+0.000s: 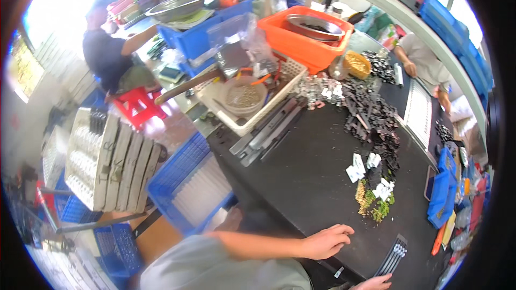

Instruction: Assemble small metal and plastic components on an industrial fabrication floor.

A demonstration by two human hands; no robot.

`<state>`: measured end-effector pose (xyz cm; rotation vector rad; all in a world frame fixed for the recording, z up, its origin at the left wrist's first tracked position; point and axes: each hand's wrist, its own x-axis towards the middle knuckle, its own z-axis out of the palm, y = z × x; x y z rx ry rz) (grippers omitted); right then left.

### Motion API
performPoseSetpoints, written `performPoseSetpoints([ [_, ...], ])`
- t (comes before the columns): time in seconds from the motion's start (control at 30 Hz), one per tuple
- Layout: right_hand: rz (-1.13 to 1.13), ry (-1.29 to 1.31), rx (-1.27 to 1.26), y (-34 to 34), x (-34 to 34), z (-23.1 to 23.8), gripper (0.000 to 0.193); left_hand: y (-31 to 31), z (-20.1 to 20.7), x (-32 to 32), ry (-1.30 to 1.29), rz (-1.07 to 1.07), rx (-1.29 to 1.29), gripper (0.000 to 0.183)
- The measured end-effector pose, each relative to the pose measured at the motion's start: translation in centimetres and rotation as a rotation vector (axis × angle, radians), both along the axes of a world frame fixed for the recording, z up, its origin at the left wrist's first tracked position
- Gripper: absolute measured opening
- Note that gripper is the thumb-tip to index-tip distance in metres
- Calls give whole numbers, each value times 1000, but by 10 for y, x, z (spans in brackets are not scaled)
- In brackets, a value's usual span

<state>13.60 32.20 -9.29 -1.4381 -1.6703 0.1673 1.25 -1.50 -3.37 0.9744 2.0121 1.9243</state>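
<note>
My left hand [327,243] reaches over the near edge of the black table, palm down. Its fingers are loosely bent and slightly apart, with nothing visible in them. At the lower edge, my right hand [374,283] is partly cut off; its fingertips close on the near end of a bundle of thin dark strips [392,260] with pale, shiny tips. Beyond my hands lie small piles of gold-coloured pieces [364,200] and green pieces [382,210]. White packets [356,167] lie beside them, next to a long heap of black parts [371,110].
A cream basket [239,123] with a tub and tools stands at the far left, metal bars [269,131] beside it. Behind is an orange bin [301,48]. A blue crate [180,182] sits left of the table. One person [115,53] sits far left; another [424,59] works across the table.
</note>
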Motion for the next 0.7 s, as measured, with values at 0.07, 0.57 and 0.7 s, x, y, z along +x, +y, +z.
performPoseSetpoints([
  [0.07, 19, -66, -202, 6, -3, 16, 65, -4, 0, -1, 17, 11, -26, 21],
  [0.57, 399, -819, 16, -34, -26, 74, 87, -12, 6, -6, 88, 41, -74, 24],
  [0.7, 465, -899, -167, -29, -30, 70, 76, -10, 5, -3, 88, 31, -63, 22],
])
